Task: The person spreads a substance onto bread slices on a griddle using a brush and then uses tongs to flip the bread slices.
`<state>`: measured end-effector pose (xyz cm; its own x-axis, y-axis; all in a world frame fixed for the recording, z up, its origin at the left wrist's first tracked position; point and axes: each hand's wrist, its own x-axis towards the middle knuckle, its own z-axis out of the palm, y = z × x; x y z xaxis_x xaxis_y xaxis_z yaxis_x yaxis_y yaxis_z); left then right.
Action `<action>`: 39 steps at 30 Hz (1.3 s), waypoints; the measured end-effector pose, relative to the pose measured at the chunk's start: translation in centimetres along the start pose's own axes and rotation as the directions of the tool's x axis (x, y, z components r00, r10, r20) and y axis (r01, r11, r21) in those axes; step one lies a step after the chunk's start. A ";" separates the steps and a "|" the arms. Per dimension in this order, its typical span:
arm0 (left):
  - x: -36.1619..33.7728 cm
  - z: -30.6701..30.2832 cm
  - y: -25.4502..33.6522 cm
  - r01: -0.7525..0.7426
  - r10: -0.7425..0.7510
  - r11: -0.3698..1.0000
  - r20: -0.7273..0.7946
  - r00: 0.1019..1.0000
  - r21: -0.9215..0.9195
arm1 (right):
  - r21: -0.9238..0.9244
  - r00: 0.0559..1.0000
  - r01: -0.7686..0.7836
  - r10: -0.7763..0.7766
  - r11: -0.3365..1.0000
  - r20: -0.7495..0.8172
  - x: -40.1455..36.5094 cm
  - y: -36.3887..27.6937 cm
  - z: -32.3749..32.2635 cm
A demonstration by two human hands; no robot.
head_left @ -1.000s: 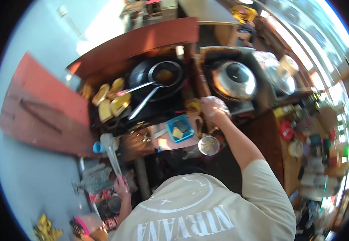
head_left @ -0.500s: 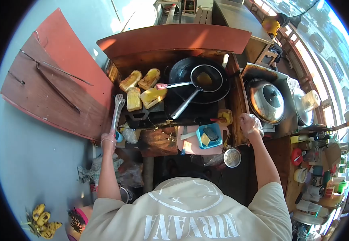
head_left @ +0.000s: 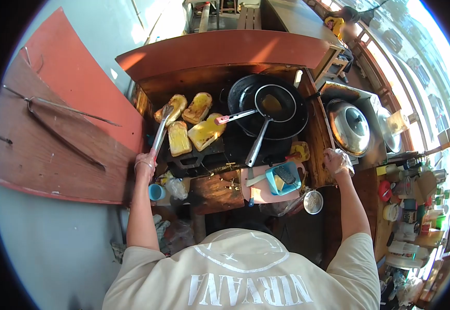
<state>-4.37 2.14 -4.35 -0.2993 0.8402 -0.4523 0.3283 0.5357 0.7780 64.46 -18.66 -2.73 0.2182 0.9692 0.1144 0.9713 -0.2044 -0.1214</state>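
Observation:
My left hand (head_left: 145,164), in a clear plastic glove, is closed round metal tongs (head_left: 160,132). The tongs' tips touch the upper-left slice of toasted bread (head_left: 176,106). Several browned slices with a yellow topping lie together on the dark stove top, among them a front slice (head_left: 180,140) and a right one (head_left: 206,133). My right hand (head_left: 337,161), with clear plastic about it, is closed at the top edge of the wooden side panel (head_left: 324,132). To the right of the bread, a small frying pan (head_left: 272,103) sits inside a large black wok (head_left: 240,98).
Red-handled tongs (head_left: 235,116) lie across the pans. In front are a cutting board (head_left: 248,194), a blue tray (head_left: 282,181) with a dark block, a blue cup (head_left: 156,192) and a metal bowl (head_left: 313,202). A lidded pot (head_left: 348,126) stands right; a person (head_left: 339,23) sits beyond.
My left hand has moved the tongs forward and right, from beside the stove onto the upper-left bread slice. My right hand stays at the side panel. The view has shifted slightly.

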 end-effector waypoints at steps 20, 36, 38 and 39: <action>-6.1 -5.8 -3.1 -0.295 0.529 0.667 -0.155 0.834 0.684 | 0.017 0.992 -0.104 0.103 0.994 0.067 0.0 -0.4 -0.1; -4.0 2.7 5.6 -0.318 0.346 0.734 0.072 0.935 0.600 | -0.050 0.982 -0.122 0.128 0.991 0.138 0.2 -1.0 -0.8; -4.5 2.4 6.0 -0.313 0.350 0.733 0.059 0.935 0.604 | -0.076 0.985 -0.113 0.122 0.991 0.125 0.1 -1.1 -1.1; -5.1 2.1 6.5 -0.302 0.351 0.731 0.042 0.936 0.612 | -0.059 0.986 -0.117 0.123 0.991 0.116 0.1 -1.1 -1.1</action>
<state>1.20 1.51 2.13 -0.1268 0.9775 -0.1688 0.8787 0.1896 0.4380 63.50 -18.50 -1.48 0.3239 0.9460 -0.0164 0.9430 -0.3241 -0.0759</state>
